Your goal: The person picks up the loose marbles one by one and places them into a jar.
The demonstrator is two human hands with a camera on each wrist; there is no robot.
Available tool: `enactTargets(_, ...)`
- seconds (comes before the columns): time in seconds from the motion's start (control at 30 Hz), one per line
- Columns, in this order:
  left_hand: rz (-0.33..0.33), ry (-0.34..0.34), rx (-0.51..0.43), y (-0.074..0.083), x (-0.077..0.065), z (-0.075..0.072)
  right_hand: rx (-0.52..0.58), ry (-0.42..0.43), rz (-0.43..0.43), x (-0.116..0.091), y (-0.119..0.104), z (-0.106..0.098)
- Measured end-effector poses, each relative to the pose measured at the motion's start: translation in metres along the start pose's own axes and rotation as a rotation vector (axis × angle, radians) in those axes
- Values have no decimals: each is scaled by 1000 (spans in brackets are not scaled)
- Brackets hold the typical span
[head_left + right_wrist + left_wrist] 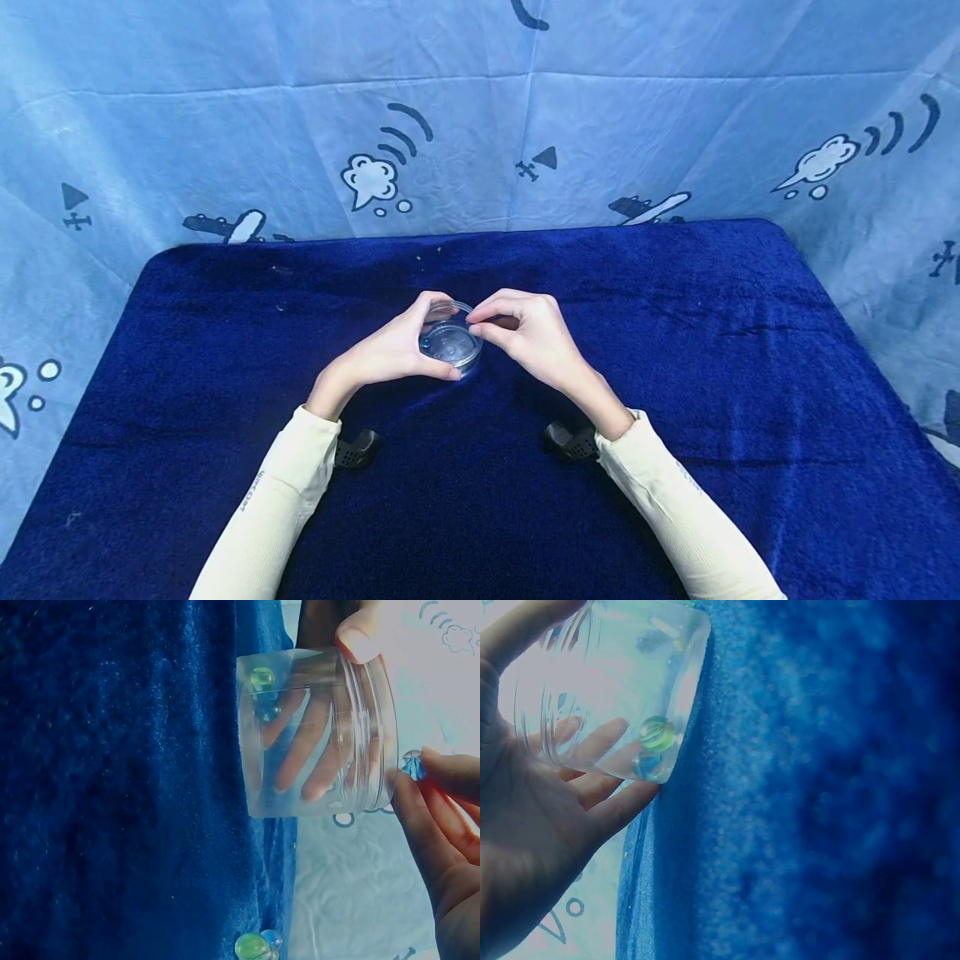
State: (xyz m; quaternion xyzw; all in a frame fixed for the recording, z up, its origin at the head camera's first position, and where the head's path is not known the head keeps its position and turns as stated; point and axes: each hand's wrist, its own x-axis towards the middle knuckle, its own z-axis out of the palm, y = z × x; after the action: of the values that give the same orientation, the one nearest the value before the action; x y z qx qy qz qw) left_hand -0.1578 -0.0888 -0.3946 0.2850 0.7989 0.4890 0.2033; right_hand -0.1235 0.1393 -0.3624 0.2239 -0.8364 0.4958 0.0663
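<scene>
A clear plastic jar (pixel 452 343) with a threaded rim stands on the cloth, its mouth uncovered. My left hand (pixel 393 346) grips it round the side, thumb near and fingers behind, showing through the wall in the right wrist view. Low inside the jar lie a green-striped marble (pixel 658 733) and a blue marble (pixel 646 763). My right hand (pixel 528 333) is at the jar's rim. Between its thumb and fingertips it pinches a clear-and-blue marble (pixel 413 766), just outside the mouth in the right wrist view.
Dark blue plush cloth (pixel 465 517) covers the table. More marbles, including a green one (pixel 252 946) and a blue one (pixel 272 939), lie on it, hidden from the head view. A light blue printed curtain (pixel 480 125) hangs behind. Black wrist devices (pixel 572 442) sit under both wrists.
</scene>
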Motion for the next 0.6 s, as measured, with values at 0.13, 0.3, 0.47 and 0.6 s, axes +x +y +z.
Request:
enactTargets(0.13,-3,1,0,0,0,0,-3,0,2,0,0,0)
enactTargets(0.3,8,1,0,-1,0,0,-5,0,-3,0,1,1)
enactTargets(0.47,14,-1,-2,-1,0,1,-3,-1,6,0,2,1)
enactTargets(0.6,10,0,0,-1,0,1,-4,-2,10,-1,2,1)
